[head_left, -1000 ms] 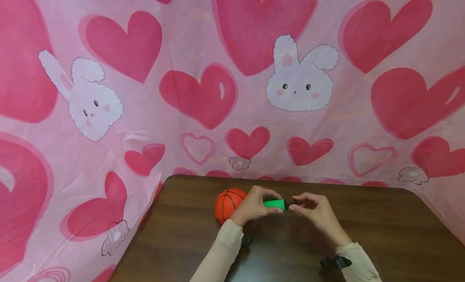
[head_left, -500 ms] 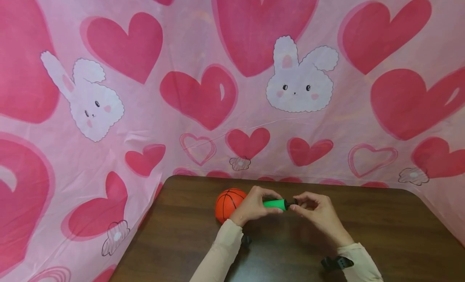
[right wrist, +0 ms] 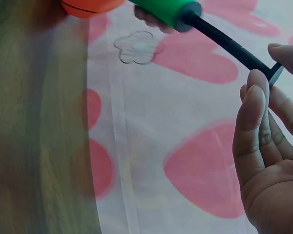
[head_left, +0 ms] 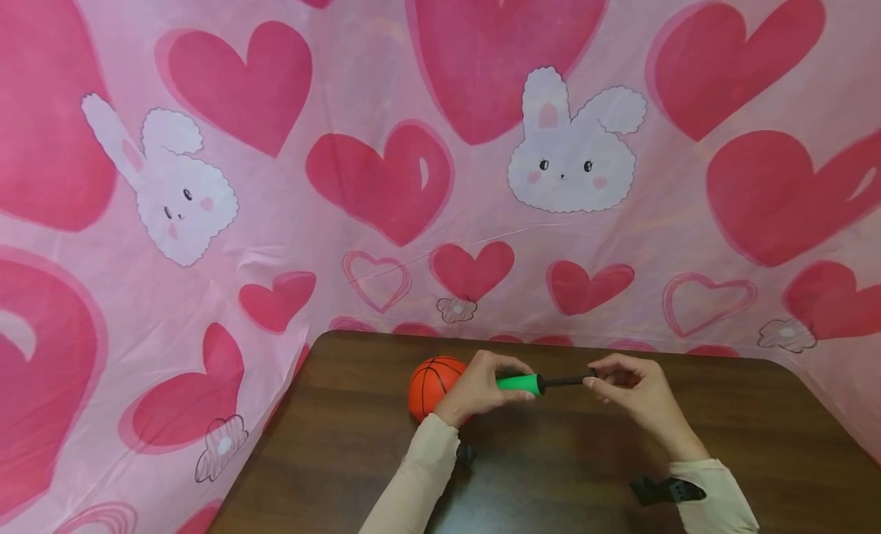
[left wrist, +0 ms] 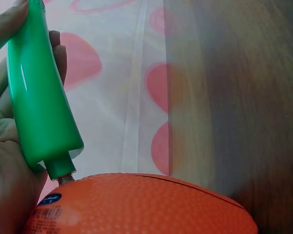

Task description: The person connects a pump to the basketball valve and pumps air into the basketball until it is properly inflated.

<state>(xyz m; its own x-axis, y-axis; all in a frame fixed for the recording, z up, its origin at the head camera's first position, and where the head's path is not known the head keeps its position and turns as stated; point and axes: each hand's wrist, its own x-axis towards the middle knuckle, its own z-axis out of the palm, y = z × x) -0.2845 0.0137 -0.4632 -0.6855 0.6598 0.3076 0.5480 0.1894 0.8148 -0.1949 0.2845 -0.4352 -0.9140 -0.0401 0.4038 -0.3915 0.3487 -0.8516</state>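
My left hand (head_left: 475, 390) grips the green barrel of a small ball pump (head_left: 519, 384), which lies roughly level above the table. At its left end the pump's nozzle meets an orange toy basketball (head_left: 430, 387); in the left wrist view a short threaded metal piece (left wrist: 66, 179) shows right at the ball's surface. A long black plunger rod (right wrist: 229, 46) sticks out of the barrel's other end. My right hand (head_left: 643, 392) pinches the small black handle at the rod's tip between thumb and fingers. The ball sits on the table, partly hidden behind my left hand.
The brown wooden table (head_left: 551, 480) has rounded far corners. Close behind it and along its left side hangs a pink cloth (head_left: 482, 213) printed with hearts and rabbits. Black wrist straps (head_left: 668, 490) sit near both sleeves.
My right hand has moved to the right, drawing the black plunger rod well out of the green barrel. The left hand and the basketball have hardly shifted.
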